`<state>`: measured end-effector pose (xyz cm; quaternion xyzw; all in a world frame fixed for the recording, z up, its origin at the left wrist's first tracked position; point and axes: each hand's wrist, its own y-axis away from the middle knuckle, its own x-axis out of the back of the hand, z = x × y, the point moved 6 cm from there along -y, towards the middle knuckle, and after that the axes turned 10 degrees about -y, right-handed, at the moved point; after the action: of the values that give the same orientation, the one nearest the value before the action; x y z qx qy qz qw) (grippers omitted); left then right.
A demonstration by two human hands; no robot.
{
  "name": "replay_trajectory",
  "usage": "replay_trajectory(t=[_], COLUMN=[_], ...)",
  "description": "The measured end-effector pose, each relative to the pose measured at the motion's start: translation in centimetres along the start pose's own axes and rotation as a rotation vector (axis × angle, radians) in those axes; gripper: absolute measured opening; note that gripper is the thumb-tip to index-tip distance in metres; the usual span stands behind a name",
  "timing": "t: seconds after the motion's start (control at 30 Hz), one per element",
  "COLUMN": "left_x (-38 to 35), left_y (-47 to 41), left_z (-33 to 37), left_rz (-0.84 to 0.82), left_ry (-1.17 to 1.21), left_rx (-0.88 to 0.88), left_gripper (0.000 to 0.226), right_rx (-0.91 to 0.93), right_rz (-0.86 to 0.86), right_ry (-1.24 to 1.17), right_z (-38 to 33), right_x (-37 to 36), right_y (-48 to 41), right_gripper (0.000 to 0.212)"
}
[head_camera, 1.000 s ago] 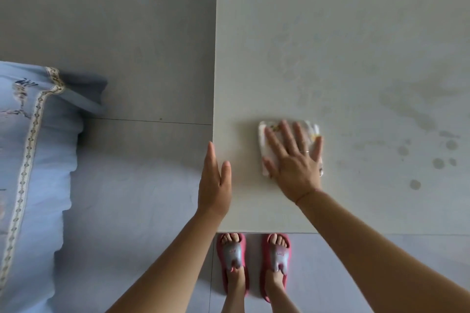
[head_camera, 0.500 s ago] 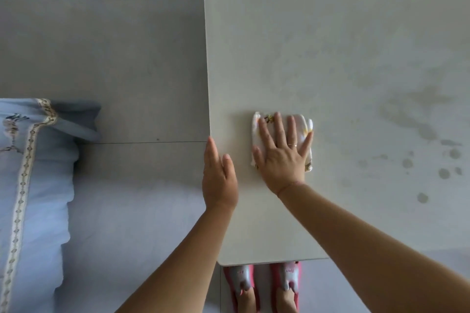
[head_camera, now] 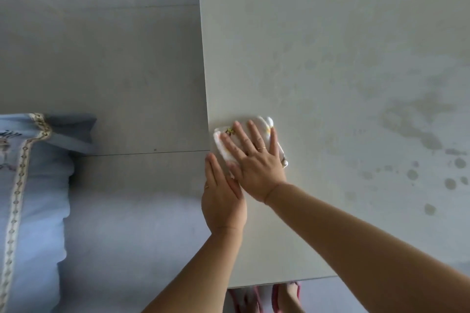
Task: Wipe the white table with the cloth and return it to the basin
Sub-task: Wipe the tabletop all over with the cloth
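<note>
A folded white cloth with a small yellow print lies on the white table close to its left edge. My right hand presses flat on the cloth, fingers straight and spread. My left hand rests flat along the table's left edge, fingers together, right beside the right hand. Damp streaks and drops mark the tabletop to the right. No basin is in view.
A light blue cushion with patterned trim lies on the grey tiled floor at the left. My feet in red slippers show just past the table's near edge.
My right hand has slid the cloth leftward to the table's left edge, next to my left hand. The view has shifted, showing the table's far left corner.
</note>
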<state>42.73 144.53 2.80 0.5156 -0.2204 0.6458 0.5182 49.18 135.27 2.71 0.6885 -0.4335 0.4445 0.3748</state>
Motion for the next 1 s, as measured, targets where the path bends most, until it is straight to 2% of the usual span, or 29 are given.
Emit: replay_trajectory(t=[0.07, 0.1, 0.13, 0.2, 0.27, 0.3, 0.37, 0.43, 0.47, 0.5, 0.53, 0.63, 0.67, 0.7, 0.73, 0.8, 0.83, 0.87, 0.9, 1.0], left_x=[0.1, 0.0, 0.0, -0.1, -0.1, -0.2, -0.1, 0.0, 0.1, 0.3, 0.5, 1.3, 1.5, 1.7, 1.9, 2.2, 2.2, 2.3, 2.4, 2.3], left_y=[0.0, 0.0, -0.1, -0.3, -0.3, -0.3, -0.3, -0.2, -0.2, -0.3, -0.2, -0.6, -1.0, -1.7, -2.5, -4.7, -6.0, -7.4, -8.7, -12.3], left_z=[0.1, 0.2, 0.3, 0.4, 0.5, 0.5, 0.5, 0.5, 0.7, 0.8, 0.8, 1.0, 1.1, 1.4, 1.7, 2.5, 3.0, 3.5, 4.1, 6.2], left_rz=[0.001, 0.003, 0.007, 0.002, 0.0, 0.002, 0.005, 0.007, 0.008, 0.012, 0.015, 0.04, 0.053, 0.063, 0.069, 0.104, 0.112, 0.112, 0.116, 0.125], left_ry=[-0.007, -0.014, -0.023, -0.033, -0.061, -0.071, -0.075, -0.076, -0.076, -0.074, -0.069, -0.101, -0.131, -0.161, -0.182, -0.182, -0.163, -0.149, -0.148, -0.188], left_rx=[-0.015, -0.027, -0.03, -0.029, -0.051, -0.054, -0.043, -0.031, -0.027, -0.021, -0.017, -0.066, -0.082, -0.097, -0.104, -0.085, -0.057, -0.032, -0.023, -0.059], left_gripper=[0.052, 0.053, 0.054, 0.055, 0.056, 0.056, 0.055, 0.056, 0.056, 0.056, 0.058, 0.062, 0.062, 0.062, 0.061, 0.057, 0.056, 0.056, 0.057, 0.059], right_rx=[0.181, 0.189, 0.129, -0.159, -0.339, -0.297, 0.002, 0.28, 0.332, 0.301, 0.196, -0.285, -0.364, -0.359, -0.266, 0.076, 0.229, 0.292, 0.25, -0.208], right_rz=[-0.063, -0.063, -0.033, 0.049, 0.115, 0.092, -0.019, -0.122, -0.13, -0.11, -0.065, 0.065, 0.084, 0.075, 0.05, -0.073, -0.121, -0.134, -0.113, 0.048], right_ry=[0.067, 0.092, 0.097, 0.009, -0.055, -0.052, -0.026, 0.035, 0.073, 0.094, 0.086, -0.056, -0.094, -0.104, -0.095, -0.008, 0.051, 0.088, 0.103, -0.006], right_z=[1.1, 2.5, 4.0, 6.7, 5.4, 3.6, -0.4, -1.2, 0.0, 1.7, 3.8, 9.3, 8.9, 7.5, 5.5, 2.2, 2.3, 3.7, 5.6, 11.4], right_x=[0.6, 1.2, 1.8, 2.6, 2.3, 1.8, 0.5, 0.5, 0.9, 1.5, 2.3, 3.9, 3.9, 3.6, 3.0, 1.9, 2.1, 2.7, 3.4, 5.5], right_y=[-0.7, -1.6, -2.7, -4.4, -5.2, -5.2, -4.7, -4.4, -5.2, -6.4, -7.8, -10.3, -10.4, -10.3, -10.1, -9.1, -9.1, -9.8, -10.9, -13.5], right_gripper=[0.06, 0.06, 0.06, 0.059, 0.059, 0.059, 0.06, 0.058, 0.057, 0.057, 0.057, 0.058, 0.058, 0.058, 0.059, 0.059, 0.06, 0.06, 0.061, 0.06])
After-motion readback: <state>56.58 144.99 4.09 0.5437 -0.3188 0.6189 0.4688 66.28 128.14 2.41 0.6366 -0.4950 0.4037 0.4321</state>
